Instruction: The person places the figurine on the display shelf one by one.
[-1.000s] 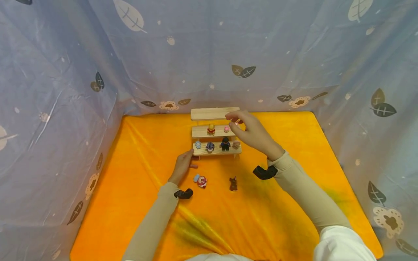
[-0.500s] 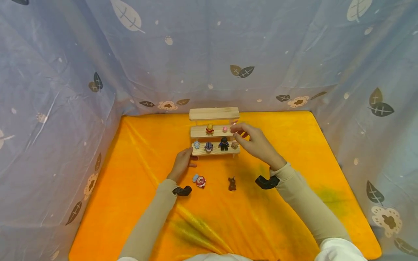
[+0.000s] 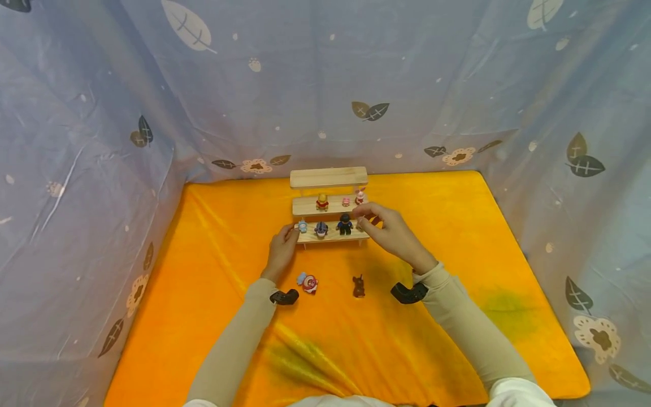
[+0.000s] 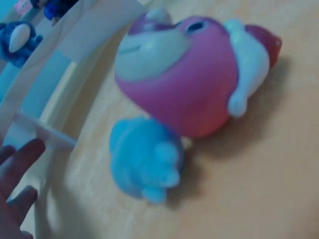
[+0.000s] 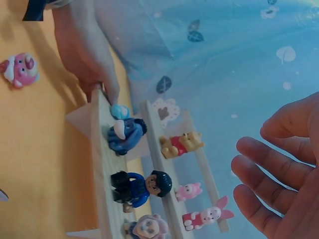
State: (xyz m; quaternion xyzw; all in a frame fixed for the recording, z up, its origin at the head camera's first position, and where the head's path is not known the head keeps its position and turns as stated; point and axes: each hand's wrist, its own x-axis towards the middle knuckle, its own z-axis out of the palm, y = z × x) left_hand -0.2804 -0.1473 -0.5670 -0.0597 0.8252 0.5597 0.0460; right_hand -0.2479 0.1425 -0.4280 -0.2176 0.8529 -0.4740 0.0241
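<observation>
My left hand grips the left end of the bottom tier of a three-tier wooden display stand. My right hand hovers by that tier's right end, fingers loosely bent around nothing. Beneath its fingertips in the head view is a small light-brown figurine. The bottom tier also bears a dark-haired toy figure, a blue-grey donkey figurine and a small light-blue figurine. On the middle tier are a yellow bear figurine in a red shirt, a small pink figurine and a long-eared pink figurine.
On the orange cloth before the stand lie a pink bear figurine with a small blue figurine against it, and a brown figurine. Blue leaf-patterned curtains hang close behind and along both sides.
My right hand has come down from beside the top and middle tiers to the bottom tier's right end, uncovering the long-eared pink figurine. My left hand has stayed at the stand.
</observation>
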